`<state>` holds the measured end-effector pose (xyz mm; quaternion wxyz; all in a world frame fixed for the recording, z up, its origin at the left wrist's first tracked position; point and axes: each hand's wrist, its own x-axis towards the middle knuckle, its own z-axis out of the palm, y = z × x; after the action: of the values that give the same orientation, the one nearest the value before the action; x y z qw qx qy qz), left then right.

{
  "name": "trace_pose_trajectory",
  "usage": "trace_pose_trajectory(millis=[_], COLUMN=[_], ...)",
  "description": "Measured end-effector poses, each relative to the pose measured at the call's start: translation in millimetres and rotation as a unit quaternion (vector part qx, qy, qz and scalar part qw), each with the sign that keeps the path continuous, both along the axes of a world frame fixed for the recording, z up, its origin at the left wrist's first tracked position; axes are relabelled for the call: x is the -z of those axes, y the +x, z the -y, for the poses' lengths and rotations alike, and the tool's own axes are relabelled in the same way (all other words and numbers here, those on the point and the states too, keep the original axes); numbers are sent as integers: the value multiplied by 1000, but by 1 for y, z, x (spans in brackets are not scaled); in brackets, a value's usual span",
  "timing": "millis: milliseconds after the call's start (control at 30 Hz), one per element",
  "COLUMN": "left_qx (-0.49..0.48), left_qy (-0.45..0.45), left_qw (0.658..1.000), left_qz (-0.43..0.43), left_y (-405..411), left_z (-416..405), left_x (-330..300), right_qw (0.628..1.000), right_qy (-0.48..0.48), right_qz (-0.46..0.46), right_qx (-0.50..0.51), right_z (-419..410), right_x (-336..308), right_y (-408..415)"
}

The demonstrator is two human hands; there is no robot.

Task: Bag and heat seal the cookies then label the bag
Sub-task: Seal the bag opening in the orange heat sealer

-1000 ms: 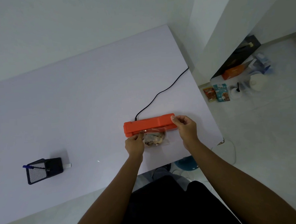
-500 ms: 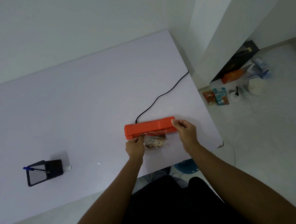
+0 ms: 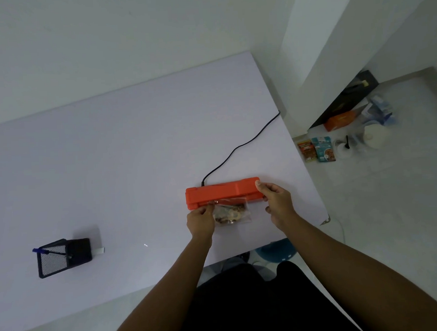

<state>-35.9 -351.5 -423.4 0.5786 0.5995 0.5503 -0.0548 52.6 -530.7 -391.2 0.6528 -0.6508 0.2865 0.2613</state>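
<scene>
Both hands work at the near right part of the table. The left hand [image 3: 199, 220] pinches the upper left corner of the small clear plastic bag of brown cookies [image 3: 231, 212], fingers curled on the film, and holds the bag's open top edge in under the front lip of the long orange plastic heat sealer [image 3: 221, 192]. The right hand [image 3: 275, 203] is at the sealer's right end: its fingertips touch the top of the lid there and the thumb hangs below, loosely curled, so it seems to be steadying or about to press the lid rather than gripping it; how firmly it holds I cannot tell. The bag lies flat on the table, its body toward the person and its mouth at the sealer's slot, probably so that the seal runs straight across the top while the cookies stay clear of the heat. Sealing looks to be the step in hand; no label is on the bag yet.

A thin black power cord [image 3: 239, 149] runs from the sealer's back across the pale lilac table [image 3: 111, 171] to its far right corner. Well apart at the left stands a black mesh pen holder [image 3: 62, 257] with a blue pen in it, and a small white slip [image 3: 100, 250] lies just beside it. White walls close the room, and on the pale floor to the right sit food packets, an orange box and a white container.
</scene>
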Motion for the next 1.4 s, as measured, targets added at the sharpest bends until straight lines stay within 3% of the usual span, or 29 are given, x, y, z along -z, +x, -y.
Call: trace_pose_trajectory(millis=[967,1133,1400], left_qx=[12,5,-1], left_qy=[2,-1,0], left_qw=[1000,1000,1000], left_qz=[8,10,1], left_y=[0,2,1], left_z=[1,1,2], left_x=[-6,-12,-17], right_qw=[999,994,975], right_qy=[-33,-68,14], right_qz=[11,70,187], right_qx=[-9,-51,-115], right_z=[-5,-8,-30], right_x=[-16,-21,-76], right_y=[-2,-3,-17])
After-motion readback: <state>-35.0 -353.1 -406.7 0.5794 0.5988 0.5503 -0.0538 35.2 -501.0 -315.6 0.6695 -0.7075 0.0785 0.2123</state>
